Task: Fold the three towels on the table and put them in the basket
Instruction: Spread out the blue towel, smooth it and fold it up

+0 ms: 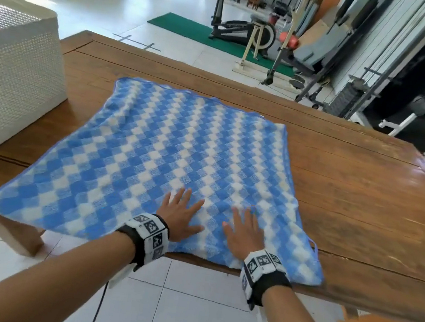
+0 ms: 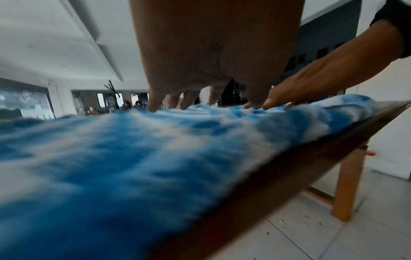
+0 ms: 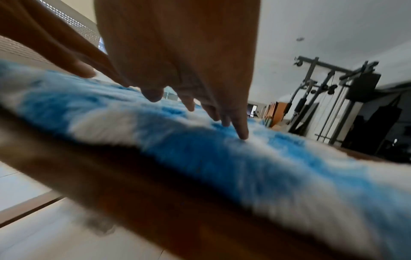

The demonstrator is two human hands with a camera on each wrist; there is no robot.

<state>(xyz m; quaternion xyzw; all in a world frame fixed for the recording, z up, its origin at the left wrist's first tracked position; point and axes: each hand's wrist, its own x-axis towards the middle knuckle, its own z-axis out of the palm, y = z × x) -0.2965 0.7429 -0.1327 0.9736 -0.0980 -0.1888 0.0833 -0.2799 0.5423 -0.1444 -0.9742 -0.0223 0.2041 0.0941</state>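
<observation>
A blue-and-white checked towel (image 1: 169, 155) lies spread flat on the wooden table (image 1: 351, 184), its near edge hanging slightly over the table's front. My left hand (image 1: 178, 214) and right hand (image 1: 244, 230) rest side by side, palms down and fingers straight, on the towel's near middle. In the left wrist view the left fingers (image 2: 153, 105) touch the fluffy towel (image 2: 133, 158), with the right hand (image 2: 311, 84) alongside. In the right wrist view the right fingertips (image 3: 243, 133) press the towel (image 3: 222, 154). A white woven basket (image 1: 11, 80) stands at the table's left end, something pinkish inside.
Bare tabletop lies right of the towel and beyond it. Gym gear, a green mat (image 1: 196, 31) and a weight machine (image 3: 333, 98) stand on the tiled floor behind the table. A cable runs down from my left wrist.
</observation>
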